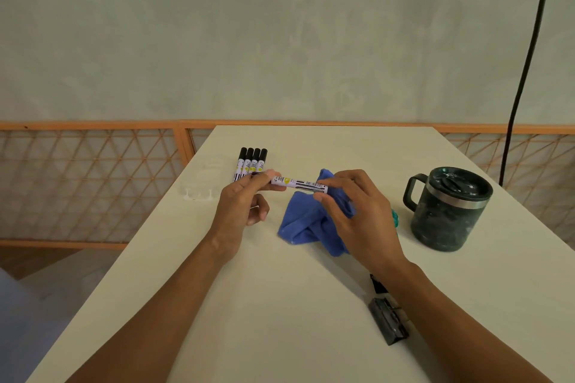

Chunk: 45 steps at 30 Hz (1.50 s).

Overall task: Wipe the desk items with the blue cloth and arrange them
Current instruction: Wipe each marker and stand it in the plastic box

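Observation:
A white marker [299,185] with a printed label is held level above the desk. My left hand [242,210] pinches its capped left end between thumb and fingers. My right hand [357,211] pinches its right end and also holds the crumpled blue cloth [306,227], which hangs down onto the white desk [280,305]. Several more black-capped markers [250,163] lie side by side in a neat row behind my left hand.
A dark green lidded mug [448,210] stands at the right, handle facing left. A teal object [395,218] peeks out behind my right wrist. A dark metal clip-like item [389,320] lies by my right forearm. A black cable [525,71] hangs at the right. A clear plastic item [202,186] sits at the desk's left edge.

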{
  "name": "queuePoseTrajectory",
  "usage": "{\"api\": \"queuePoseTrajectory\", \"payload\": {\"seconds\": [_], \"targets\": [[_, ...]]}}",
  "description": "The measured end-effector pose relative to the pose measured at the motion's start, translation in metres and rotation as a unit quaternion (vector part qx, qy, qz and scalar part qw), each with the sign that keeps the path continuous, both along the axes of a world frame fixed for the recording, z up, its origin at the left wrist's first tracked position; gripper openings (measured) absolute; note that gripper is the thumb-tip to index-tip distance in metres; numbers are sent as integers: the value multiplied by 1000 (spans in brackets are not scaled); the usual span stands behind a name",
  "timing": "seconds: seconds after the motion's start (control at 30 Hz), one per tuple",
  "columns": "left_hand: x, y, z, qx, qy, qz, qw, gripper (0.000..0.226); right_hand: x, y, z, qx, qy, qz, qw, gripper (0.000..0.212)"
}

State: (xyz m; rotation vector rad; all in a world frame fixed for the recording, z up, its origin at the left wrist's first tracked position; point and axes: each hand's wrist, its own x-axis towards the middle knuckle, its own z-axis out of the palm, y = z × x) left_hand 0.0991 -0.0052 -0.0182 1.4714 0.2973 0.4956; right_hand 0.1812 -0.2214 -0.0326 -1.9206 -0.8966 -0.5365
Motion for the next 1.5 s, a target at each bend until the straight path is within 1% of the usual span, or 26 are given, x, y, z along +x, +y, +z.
{"api": "queuePoseTrajectory", "payload": {"seconds": [0.1, 0.2, 0.3, 0.4, 0.5, 0.57, 0.63, 0.73, 0.8, 0.87, 0.93, 1.0, 1.07, 1.17, 1.27, 1.4, 1.5], "targets": [[0, 9, 1, 5, -3, 12, 1000, 26, 3, -3, 1, 8, 3, -3, 1000, 21], [-2, 18, 0, 32, -1, -15, 999, 26, 7, -4, 0, 15, 10, -11, 1000, 22], [-4, 22, 1, 39, -3, -40, 998, 26, 10, -4, -1, 23, 7, -19, 1000, 23], [-3, 20, 1, 13, -19, -59, 998, 33, 9, -3, -1, 30, 10, -28, 999, 23], [0, 11, -1, -48, -37, -73, 995, 45, 2, -1, 2, 41, 10, -25, 999, 21], [2, 2, -4, -77, -41, -82, 993, 45, -4, 2, 2, 48, 3, -7, 999, 20], [3, -6, -7, -90, -38, -89, 991, 41, -9, 5, 1, 49, 4, 11, 999, 20], [3, -10, -6, -94, -39, -80, 992, 47, -10, 7, 0, 26, -7, 25, 999, 29], [3, -7, -3, -95, -46, -74, 992, 51, -10, 5, 1, 8, 3, 37, 999, 35], [3, -5, -1, -105, -50, -77, 990, 47, -8, 1, 4, 1, 9, 42, 999, 34], [1, -5, 1, -84, -46, -75, 993, 33, -5, -2, 6, 13, 10, 33, 999, 27], [0, -6, 2, -38, -44, -54, 997, 25, -3, -5, 8, 41, 39, 27, 998, 25], [-2, -7, 2, -7, -41, -39, 998, 29, -3, -7, 12, 66, 76, 32, 994, 30], [-4, -6, 0, 5, -50, -47, 998, 32, -2, -9, 13, 79, 94, 35, 992, 39], [-3, -6, 0, 19, -54, -48, 997, 32, -1, -10, 12, 70, 91, 65, 991, 36], [-3, -6, 1, 38, -59, -38, 997, 29, -3, -9, 14, 90, 123, 135, 979, 28], [-3, -8, 2, 37, -54, -33, 997, 30, -1, -7, 13, 105, 129, 144, 975, 23]]}}
